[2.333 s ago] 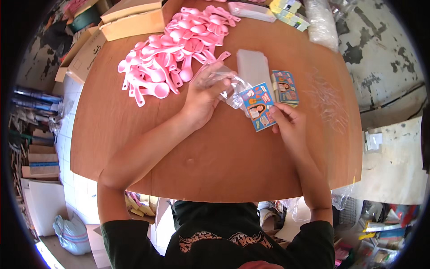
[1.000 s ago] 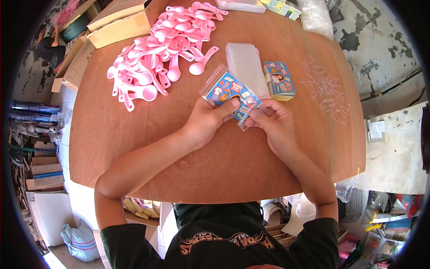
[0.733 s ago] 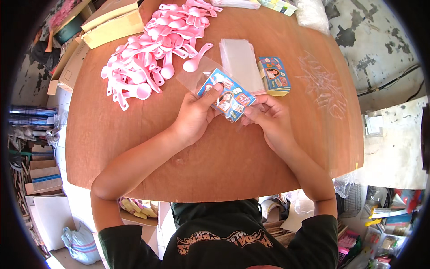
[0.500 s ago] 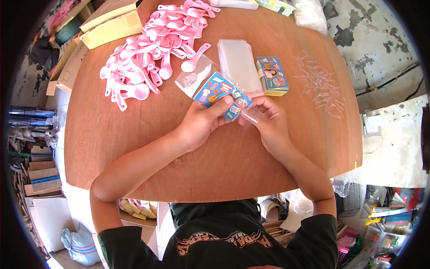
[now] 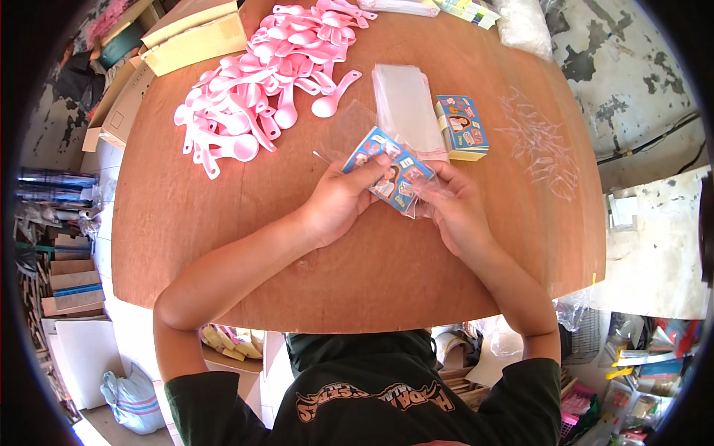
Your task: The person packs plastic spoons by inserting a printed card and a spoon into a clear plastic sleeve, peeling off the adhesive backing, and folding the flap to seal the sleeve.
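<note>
Holding a small printed card (image 5: 388, 168) between both hands, I have it just above the round brown wooden table (image 5: 223, 245), tilted so one corner points away from me. My left hand (image 5: 338, 204) pinches the card's near-left edge, thumb laid on its blue picture face and the other fingers curled beneath. My right hand (image 5: 454, 208) grips its right end, fingers closed narrowly around the edge together with a clear plastic sleeve (image 5: 349, 134) that wraps the card and sticks out past its far side. Whether the card sits fully inside that sleeve or only partway I cannot tell, since the plastic is nearly invisible against the wood.

Just beyond my hands lies a stack of clear sleeves (image 5: 405, 104), flat on the table, and touching its right side is a small stack of the same picture cards (image 5: 461, 128). To the far left of those spreads a heap of pink plastic spoons (image 5: 264, 74), bowls and handles crossing every way; one spoon lies apart near the sleeves. On the right part of the table rests a loose scatter of thin clear plastic bits (image 5: 543, 145). At the far left rim sits a pale yellow box (image 5: 195, 33), partly off the tabletop's edge.
</note>
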The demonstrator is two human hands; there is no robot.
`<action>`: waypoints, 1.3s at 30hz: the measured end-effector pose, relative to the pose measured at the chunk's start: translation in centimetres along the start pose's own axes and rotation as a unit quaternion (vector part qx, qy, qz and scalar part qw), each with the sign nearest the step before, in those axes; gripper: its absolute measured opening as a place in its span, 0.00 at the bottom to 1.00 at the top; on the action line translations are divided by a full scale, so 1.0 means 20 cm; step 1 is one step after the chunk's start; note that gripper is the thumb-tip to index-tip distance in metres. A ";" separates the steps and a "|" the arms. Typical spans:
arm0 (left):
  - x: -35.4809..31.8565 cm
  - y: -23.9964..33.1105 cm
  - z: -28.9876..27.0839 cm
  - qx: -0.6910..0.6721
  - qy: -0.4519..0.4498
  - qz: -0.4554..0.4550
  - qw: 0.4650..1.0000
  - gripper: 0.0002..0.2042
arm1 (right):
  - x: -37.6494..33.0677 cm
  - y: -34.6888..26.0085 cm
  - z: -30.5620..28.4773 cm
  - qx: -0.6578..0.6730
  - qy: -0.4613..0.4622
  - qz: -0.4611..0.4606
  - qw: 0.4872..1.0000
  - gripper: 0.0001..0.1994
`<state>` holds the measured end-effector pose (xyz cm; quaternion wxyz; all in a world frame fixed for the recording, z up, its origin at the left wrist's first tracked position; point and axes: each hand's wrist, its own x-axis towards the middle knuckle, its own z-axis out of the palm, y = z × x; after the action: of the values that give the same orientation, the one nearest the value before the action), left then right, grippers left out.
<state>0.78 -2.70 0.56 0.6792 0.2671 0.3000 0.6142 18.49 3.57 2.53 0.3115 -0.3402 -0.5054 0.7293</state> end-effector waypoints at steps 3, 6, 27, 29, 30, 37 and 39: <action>0.02 -0.01 -0.02 0.027 -0.018 -0.005 0.999 0.20 | -0.01 0.00 0.03 0.055 0.011 0.027 0.998 0.08; 0.01 -0.01 -0.01 0.033 -0.045 0.004 0.998 0.19 | -0.03 0.01 0.00 -0.002 -0.014 0.027 1.000 0.08; 0.02 0.06 -0.09 -0.156 -0.033 -0.078 0.984 0.25 | -0.12 -0.14 0.17 -0.502 -0.086 -0.659 0.553 0.13; 0.02 0.05 -0.10 -0.137 -0.042 -0.077 0.987 0.24 | -0.03 -0.23 0.25 -0.456 -0.054 -0.627 0.629 0.10; 0.02 0.04 -0.12 -0.113 -0.054 -0.087 0.988 0.23 | 0.08 -0.28 0.33 -0.468 -0.032 -0.550 0.691 0.09; 0.02 0.05 -0.08 -0.098 -0.052 -0.092 0.990 0.25 | 0.93 -0.23 0.26 -0.715 -0.119 -0.365 0.585 0.11; 0.02 0.04 -0.08 -0.097 -0.053 -0.086 0.990 0.25 | 0.94 -0.21 0.27 -0.805 -0.103 -0.302 0.501 0.12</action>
<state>-0.94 -2.16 0.05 0.7669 0.2051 0.2245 0.5652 3.73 17.03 4.44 0.0507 -0.1931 -0.9747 -0.1007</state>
